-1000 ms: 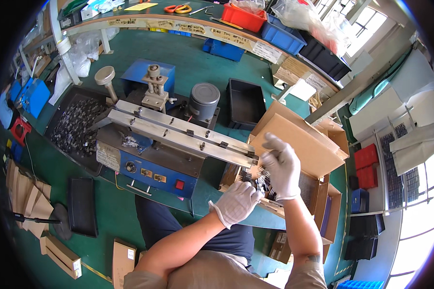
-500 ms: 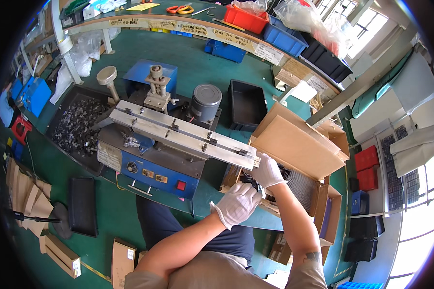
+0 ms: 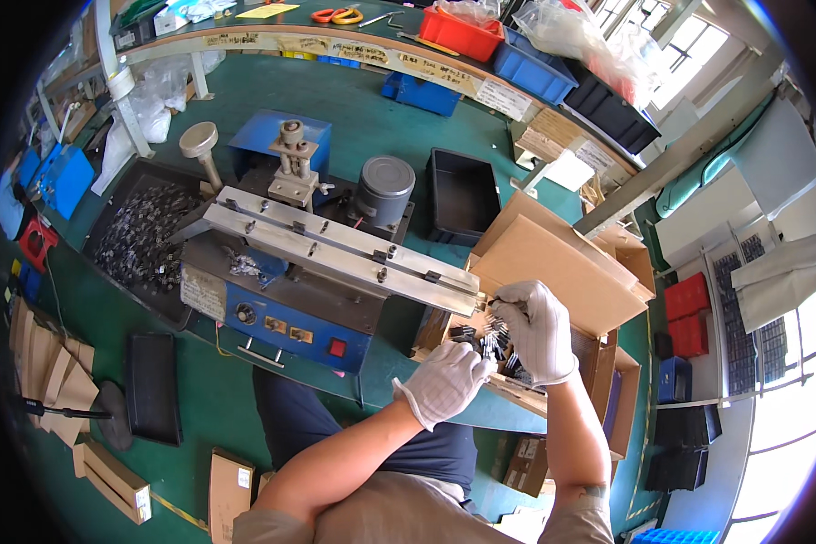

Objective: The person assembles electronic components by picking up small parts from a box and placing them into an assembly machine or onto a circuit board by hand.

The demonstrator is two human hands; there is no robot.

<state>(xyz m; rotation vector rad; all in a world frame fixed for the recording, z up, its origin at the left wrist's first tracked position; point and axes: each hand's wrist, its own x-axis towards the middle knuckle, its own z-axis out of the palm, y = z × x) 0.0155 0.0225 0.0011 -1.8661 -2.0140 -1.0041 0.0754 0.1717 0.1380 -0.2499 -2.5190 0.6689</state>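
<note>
Both my hands wear white striped gloves. My left hand [image 3: 444,383] is closed at the near left side of an open cardboard box [image 3: 519,396], its fingertips beside small dark parts [image 3: 490,343] with metal pins; what it holds is hidden. My right hand [image 3: 537,331] hovers over the box, thumb and fingers bent together just past the right end of a metal rail [image 3: 354,261]. Whatever sits in that pinch is too small to name. The sloping rail runs across a blue bench machine [image 3: 290,331] and carries a few dark pieces.
A dark tray [image 3: 145,236] heaped with small parts stands left of the machine. Behind the rail are a grey metal cylinder [image 3: 385,190] and a black bin [image 3: 463,195]. The box's raised cardboard flap [image 3: 562,272] stands behind my right hand. Colored bins line the back shelf.
My right hand has shifted right and turned more upright, uncovering the dark parts in the box. A dark piece on the rail sits farther right. My left hand stays nearly in place.
</note>
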